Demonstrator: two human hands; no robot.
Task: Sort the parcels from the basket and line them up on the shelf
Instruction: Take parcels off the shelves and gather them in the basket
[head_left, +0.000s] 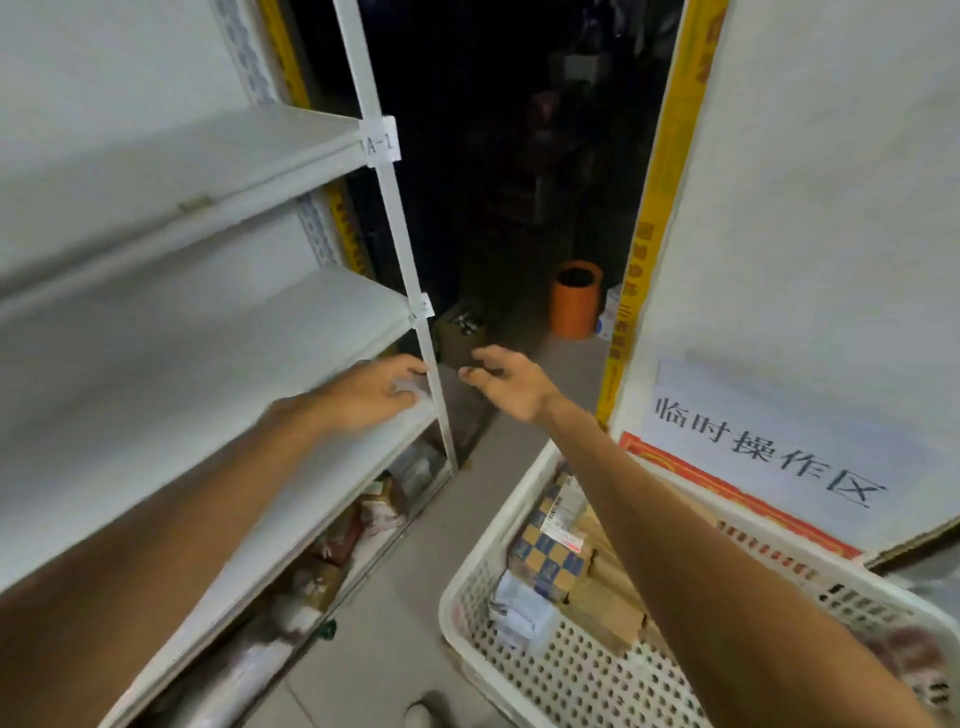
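A white metal shelf unit (218, 364) fills the left side, its boards bare in view. My left hand (374, 389) rests near the right end of the third board, fingers over a small pale thing by the upright post; whether it holds it is unclear. My right hand (506, 382) hovers just right of the post with relaxed fingers and holds nothing. A white perforated basket (524, 670) sits at the lower right. It holds several parcels, among them a blue-and-tan checkered box (550, 558) and a white bag (519, 613).
The lowest shelf level (343, 540) holds several bagged parcels. An orange cylindrical bin (575, 301) and a brown box (460, 332) stand in the dark aisle beyond. A white wall with a paper sign (769, 457) rises at right. A shoe tip (423, 714) shows on the floor.
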